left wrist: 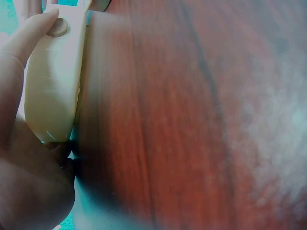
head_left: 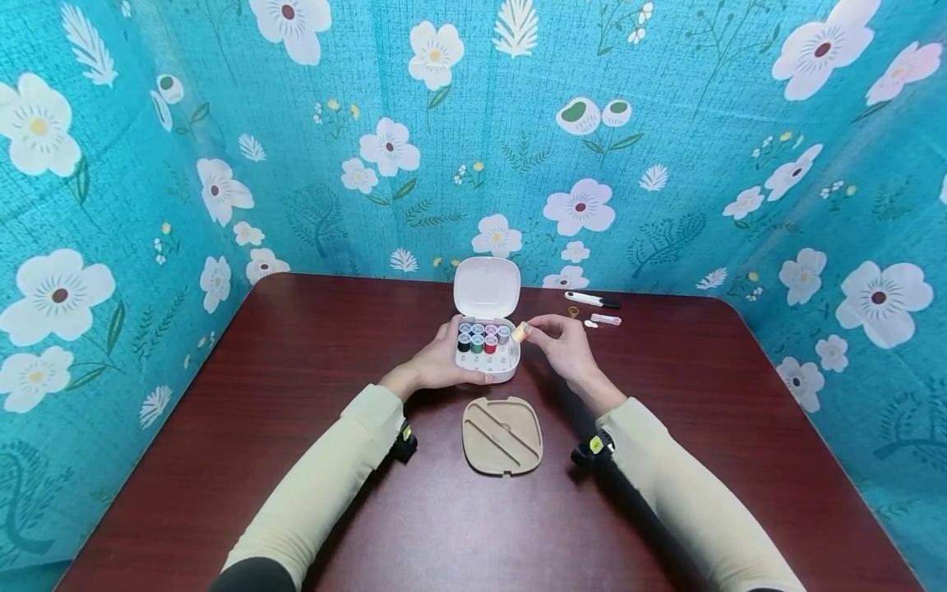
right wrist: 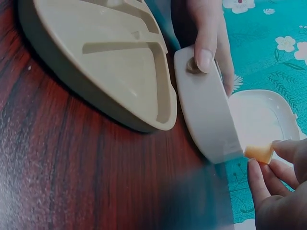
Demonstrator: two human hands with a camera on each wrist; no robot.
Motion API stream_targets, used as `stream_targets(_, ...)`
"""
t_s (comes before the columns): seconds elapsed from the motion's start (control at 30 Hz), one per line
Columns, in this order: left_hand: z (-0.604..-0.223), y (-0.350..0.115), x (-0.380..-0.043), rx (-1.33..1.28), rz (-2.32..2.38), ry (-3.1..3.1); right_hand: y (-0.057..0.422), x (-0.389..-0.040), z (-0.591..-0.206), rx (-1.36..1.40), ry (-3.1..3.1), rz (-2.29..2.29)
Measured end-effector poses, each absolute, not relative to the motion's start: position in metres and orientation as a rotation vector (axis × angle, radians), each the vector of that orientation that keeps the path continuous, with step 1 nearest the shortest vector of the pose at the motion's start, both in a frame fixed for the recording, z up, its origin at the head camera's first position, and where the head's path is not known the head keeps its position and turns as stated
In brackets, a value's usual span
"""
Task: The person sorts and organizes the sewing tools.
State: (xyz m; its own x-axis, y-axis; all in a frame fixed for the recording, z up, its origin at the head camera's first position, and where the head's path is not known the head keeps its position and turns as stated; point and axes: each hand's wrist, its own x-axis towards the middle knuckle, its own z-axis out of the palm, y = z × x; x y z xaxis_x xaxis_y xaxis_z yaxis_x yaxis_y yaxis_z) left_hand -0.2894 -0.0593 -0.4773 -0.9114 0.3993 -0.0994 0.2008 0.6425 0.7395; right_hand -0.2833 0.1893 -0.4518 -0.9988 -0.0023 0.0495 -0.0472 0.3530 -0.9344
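Note:
A white sewing box (head_left: pixel 505 374) stands with its lid (head_left: pixel 487 286) raised. My left hand (head_left: pixel 436 362) grips the box from the left side, its thumb along the front by a round button (left wrist: pixel 58 28). Inside are several thread spools, among them a black spool (head_left: pixel 464 344), a green spool (head_left: pixel 477 345) and a red spool (head_left: pixel 491 345); short pegs show in front of them. Between thumb and fingers, my right hand (head_left: pixel 568 349) pinches a pale yellow thread spool (right wrist: pixel 259 153) at the box's right edge. Whether that spool touches the box I cannot tell.
A beige divided tray (head_left: pixel 503 436) lies on the dark red wooden table (head_left: pixel 296 370) in front of the box. Behind my right hand are a slim white-and-black tool (head_left: pixel 592 300), a gold ring (head_left: pixel 573 312), a pink item (head_left: pixel 606 319) and a small white piece (head_left: pixel 590 324).

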Motion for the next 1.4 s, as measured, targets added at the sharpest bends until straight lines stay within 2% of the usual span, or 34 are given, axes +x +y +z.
stream_targets(0.17,-0.476,-0.06,-0.29,0.495,1.146,2.617,0.184,-0.285,-0.451,0.093,-2.573,1.675)
stream_targets(0.57,-0.476,-0.06,-0.289,0.498,1.179,2.596,0.176,-0.285,-0.455,0.495,-2.663,1.177)
stream_targets(1.4,-0.475,-0.061,-0.286,0.508,1.163,2.605,0.168,-0.285,-0.47,0.563,-2.739,0.86)
